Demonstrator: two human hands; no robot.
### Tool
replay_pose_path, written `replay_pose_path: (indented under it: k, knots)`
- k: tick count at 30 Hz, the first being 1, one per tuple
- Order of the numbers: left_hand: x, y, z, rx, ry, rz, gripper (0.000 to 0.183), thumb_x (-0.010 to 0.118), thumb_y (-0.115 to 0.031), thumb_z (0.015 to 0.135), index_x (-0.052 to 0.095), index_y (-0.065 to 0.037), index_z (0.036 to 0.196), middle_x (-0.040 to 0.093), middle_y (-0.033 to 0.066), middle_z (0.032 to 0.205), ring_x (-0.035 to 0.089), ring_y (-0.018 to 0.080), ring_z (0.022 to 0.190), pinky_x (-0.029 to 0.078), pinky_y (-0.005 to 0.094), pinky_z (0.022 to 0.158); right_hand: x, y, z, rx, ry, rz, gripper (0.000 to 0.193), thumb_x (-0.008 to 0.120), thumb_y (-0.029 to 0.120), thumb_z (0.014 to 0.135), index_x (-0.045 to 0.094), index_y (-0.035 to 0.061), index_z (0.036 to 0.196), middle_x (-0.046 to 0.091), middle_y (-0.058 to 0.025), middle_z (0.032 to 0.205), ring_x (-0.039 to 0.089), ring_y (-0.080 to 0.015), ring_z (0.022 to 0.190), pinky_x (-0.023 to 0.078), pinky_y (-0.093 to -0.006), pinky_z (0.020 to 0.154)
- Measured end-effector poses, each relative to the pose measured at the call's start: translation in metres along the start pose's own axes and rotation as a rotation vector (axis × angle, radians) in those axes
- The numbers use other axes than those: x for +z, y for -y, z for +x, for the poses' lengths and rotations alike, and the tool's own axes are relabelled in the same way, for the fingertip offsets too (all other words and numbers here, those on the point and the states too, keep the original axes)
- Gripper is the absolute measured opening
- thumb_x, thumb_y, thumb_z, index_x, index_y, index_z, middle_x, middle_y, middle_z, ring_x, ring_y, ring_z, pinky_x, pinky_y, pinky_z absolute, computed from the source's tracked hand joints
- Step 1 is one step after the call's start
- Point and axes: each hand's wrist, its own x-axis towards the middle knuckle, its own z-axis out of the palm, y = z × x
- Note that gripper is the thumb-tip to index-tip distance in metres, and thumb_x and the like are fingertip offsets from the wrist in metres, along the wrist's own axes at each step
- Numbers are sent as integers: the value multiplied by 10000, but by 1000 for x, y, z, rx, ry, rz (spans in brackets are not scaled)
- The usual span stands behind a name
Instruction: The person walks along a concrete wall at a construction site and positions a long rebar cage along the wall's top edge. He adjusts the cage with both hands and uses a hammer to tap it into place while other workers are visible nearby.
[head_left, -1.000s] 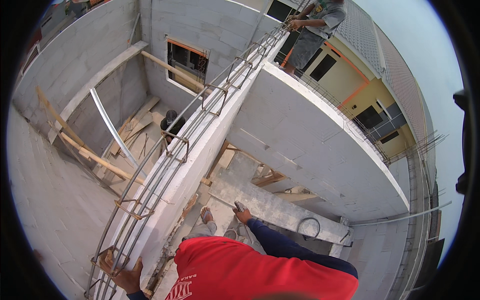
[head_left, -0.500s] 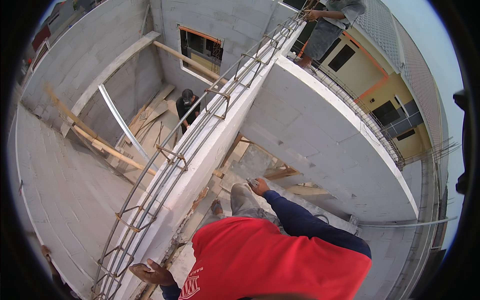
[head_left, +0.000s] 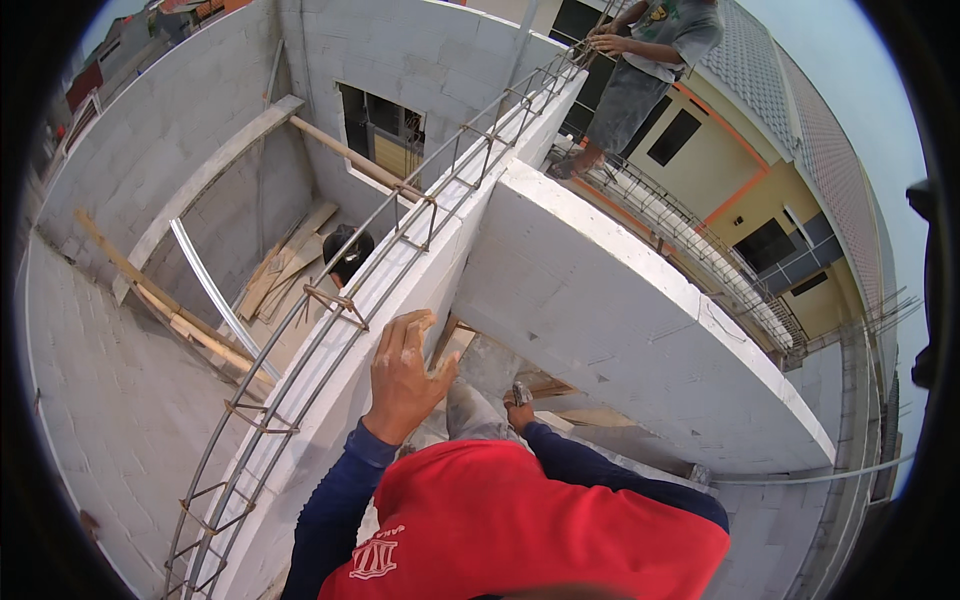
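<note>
My left hand (head_left: 405,378) is raised beside the white block wall (head_left: 335,405), fingers apart and holding nothing. Along the wall top runs a rebar cage (head_left: 338,303) of long rods tied with square stirrups; my left hand is to the right of it, apart from the bars. Lower and farther right, my right hand (head_left: 520,412) is closed around a small dark grey object (head_left: 518,392), perhaps metal, whose kind I cannot make out. Part of my leg (head_left: 470,410) shows between the two hands.
A person with a dark cap (head_left: 348,250) is below, left of the wall. Another person (head_left: 645,60) stands at the far end with hands at the cage. A second wall (head_left: 640,300) branches right. Wooden poles (head_left: 350,155) and a pale metal strip (head_left: 215,285) span the left room.
My left hand has risen from beside the lower end of the cage to the middle. My right hand appears slightly lower. The person below now appears closer to the wall; the view has shifted.
</note>
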Motion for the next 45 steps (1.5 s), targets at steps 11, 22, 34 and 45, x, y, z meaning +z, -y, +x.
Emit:
replay_pose_path:
  k: [11,22,34,45]
  knots:
    - [112,1,168,-313,257,583,959,816,-479,811,428,133,1440,457,293,1501,451,421,1395,417,550,1111,-67,-20,56,-429,-49,-95,508,638,297,957,578,72,1408,622,-243,1369,569,-418,1294,456,-438,1091]
    - [154,33,225,-228,220,679,1060,864,-440,776,356,193,1457,330,354,1579,360,456,1469,366,503,1178,-120,-5,86,22,223,-387,513,691,469,893,690,114,1263,701,-260,1191,646,-445,1153,518,-498,989]
    - [164,74,244,-300,106,659,858,895,-331,726,527,70,1389,576,226,1298,524,423,1269,420,499,1075,-109,8,119,-231,262,-260,575,691,520,889,707,-3,1127,695,-304,1126,656,-466,1085,523,-500,930]
    - [189,74,212,-222,-29,780,790,734,-261,786,477,137,1419,469,315,1485,416,450,1425,316,527,1214,-107,64,159,-228,559,-309,533,682,314,963,602,-19,1371,682,-237,1272,669,-300,1122,515,-436,950]
